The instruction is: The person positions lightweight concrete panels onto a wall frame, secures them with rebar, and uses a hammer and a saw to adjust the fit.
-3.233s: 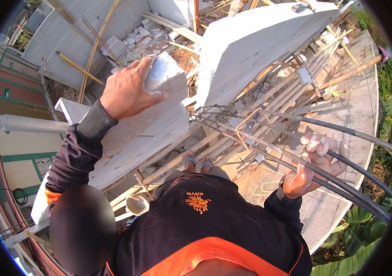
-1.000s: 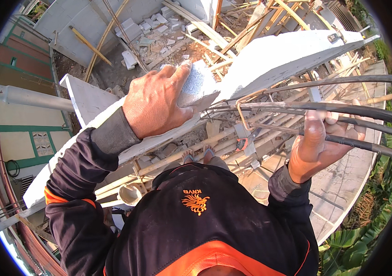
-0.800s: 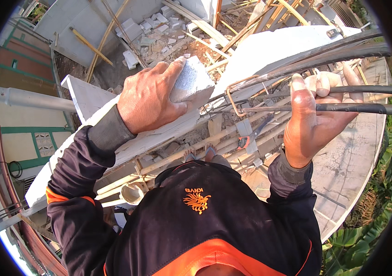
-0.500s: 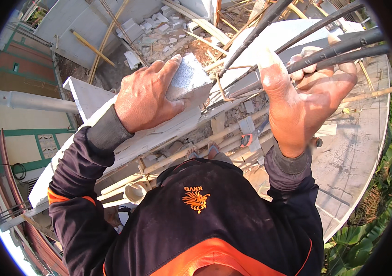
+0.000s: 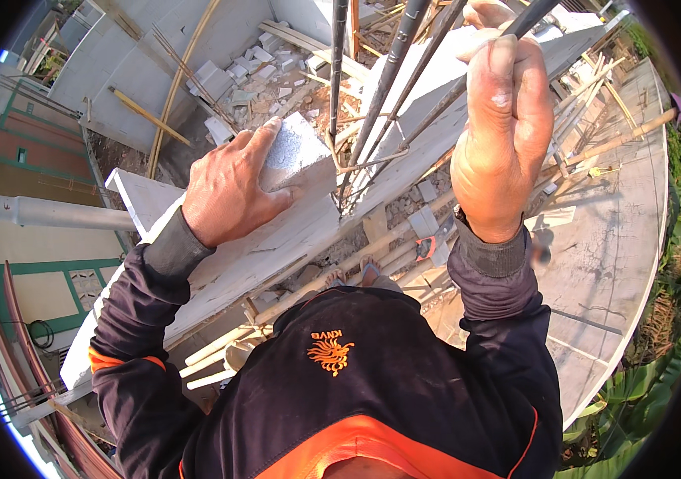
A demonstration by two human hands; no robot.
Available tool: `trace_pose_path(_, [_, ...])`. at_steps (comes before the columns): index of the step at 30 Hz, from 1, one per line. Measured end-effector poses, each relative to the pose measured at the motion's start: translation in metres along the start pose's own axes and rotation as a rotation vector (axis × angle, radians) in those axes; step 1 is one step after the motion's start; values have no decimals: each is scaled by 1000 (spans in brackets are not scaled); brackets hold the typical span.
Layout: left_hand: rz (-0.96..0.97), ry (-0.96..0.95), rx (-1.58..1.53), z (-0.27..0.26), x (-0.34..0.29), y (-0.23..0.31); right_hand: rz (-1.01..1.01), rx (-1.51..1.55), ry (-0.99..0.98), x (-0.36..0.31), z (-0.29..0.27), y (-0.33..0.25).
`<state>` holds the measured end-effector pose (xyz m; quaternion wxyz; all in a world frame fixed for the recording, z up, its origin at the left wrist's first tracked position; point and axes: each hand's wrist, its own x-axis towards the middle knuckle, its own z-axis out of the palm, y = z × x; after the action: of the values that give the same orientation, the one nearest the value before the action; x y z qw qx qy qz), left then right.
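Observation:
My left hand (image 5: 231, 185) is clasped over a light grey concrete block (image 5: 302, 153), thumb on the near side and fingers along the top. The block sits on top of the pale wall (image 5: 277, 231), its right end close to a cluster of upright steel reinforcing bars. Higher and to the right, my right hand (image 5: 504, 132) is closed round one dark steel bar (image 5: 530, 17), the fingers partly hidden behind the thumb. A thin bent steel tie (image 5: 368, 166) rings the bars near their foot.
Broken blocks and rubble (image 5: 257, 64) lie beyond the wall. Bamboo poles (image 5: 388, 239) and a red-handled saw (image 5: 425, 247) are below, near my feet. A grey pipe (image 5: 45, 213) runs in from the left; a concrete slab (image 5: 604, 263) spreads to the right.
My right hand has risen and pulled one bar away from the block, its fingers closing tighter. The other bars now stand steeper. My left hand stays on the block, both slightly left in view.

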<state>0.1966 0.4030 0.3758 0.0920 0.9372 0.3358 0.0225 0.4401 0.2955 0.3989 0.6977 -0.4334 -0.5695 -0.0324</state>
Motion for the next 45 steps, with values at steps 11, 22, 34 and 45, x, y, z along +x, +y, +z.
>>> trace_pose_path(11, [-11,-25,10,-3,-1,2,300,419,44,18,16,24])
trace_pose_path(22, [2,-19,-21,-2,1,4,366,321,-41,43,33,20])
trace_pose_path(34, [-5,-34,-3,-3,1,2,-8,60,-15,55,50,54])
trace_pose_path(45, [6,-40,-36,-4,2,1,-9,-226,-66,64,36,29])
